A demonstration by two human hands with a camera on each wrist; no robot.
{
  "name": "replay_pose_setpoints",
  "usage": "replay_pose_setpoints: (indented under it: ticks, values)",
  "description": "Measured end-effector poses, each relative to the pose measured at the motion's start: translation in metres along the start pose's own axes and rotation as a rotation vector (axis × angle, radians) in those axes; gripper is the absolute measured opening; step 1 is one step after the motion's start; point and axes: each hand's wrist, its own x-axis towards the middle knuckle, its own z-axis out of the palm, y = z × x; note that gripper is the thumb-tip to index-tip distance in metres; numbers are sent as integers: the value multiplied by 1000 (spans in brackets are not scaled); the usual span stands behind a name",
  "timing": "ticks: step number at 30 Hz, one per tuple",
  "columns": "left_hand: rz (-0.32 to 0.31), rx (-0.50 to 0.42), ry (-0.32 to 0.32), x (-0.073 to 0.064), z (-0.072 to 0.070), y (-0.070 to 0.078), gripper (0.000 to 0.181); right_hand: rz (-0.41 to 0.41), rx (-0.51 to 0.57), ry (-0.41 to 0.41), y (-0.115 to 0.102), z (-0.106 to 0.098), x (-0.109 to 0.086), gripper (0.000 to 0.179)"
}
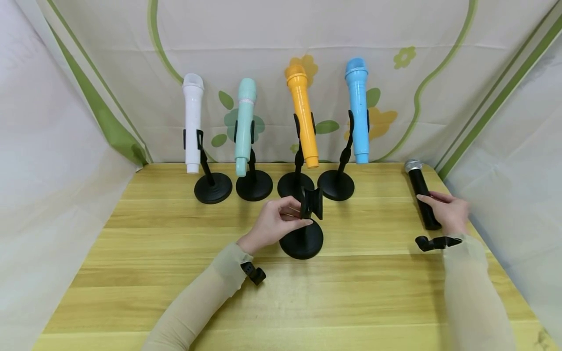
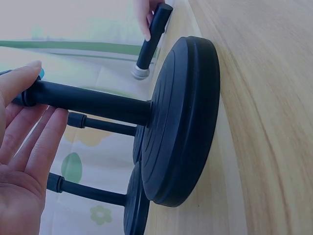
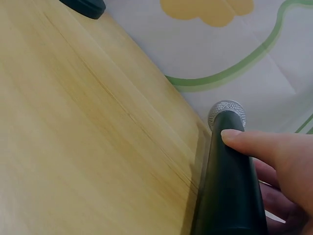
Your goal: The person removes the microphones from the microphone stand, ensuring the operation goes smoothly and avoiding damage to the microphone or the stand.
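Note:
My left hand [image 1: 274, 222] holds the pole of a black microphone stand [image 1: 303, 242] in the middle of the table. In the left wrist view, thumb and fingers close around the upper pole [image 2: 98, 102], above the round base [image 2: 188, 122]. The stand's clip [image 1: 312, 203] has no microphone in it. Over at the table's right side, my right hand [image 1: 450, 213] grips a black microphone [image 1: 422, 195] with a silver mesh head. In the right wrist view, the thumb presses on the microphone's body [image 3: 227, 181] just below the mesh; whether it touches the table is unclear.
Along the back stand several black stands bearing microphones: white [image 1: 193, 122], mint green [image 1: 245, 126], orange [image 1: 303, 117] and blue [image 1: 359, 112]. The front stand partly overlaps the orange one's base in the head view. Patterned curtains [image 1: 281, 29] enclose the wooden table [image 1: 333, 297].

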Motion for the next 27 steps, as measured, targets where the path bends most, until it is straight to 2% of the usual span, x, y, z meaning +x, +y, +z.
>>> replay_pose_setpoints:
  ticks: [10,27]
  values:
    - [7,3,1,0,0,-1,19,-17,-5,4,2,3,7,76]
    - [-1,16,6,0,0,0,19,-7,32,-8,3,3,4,81]
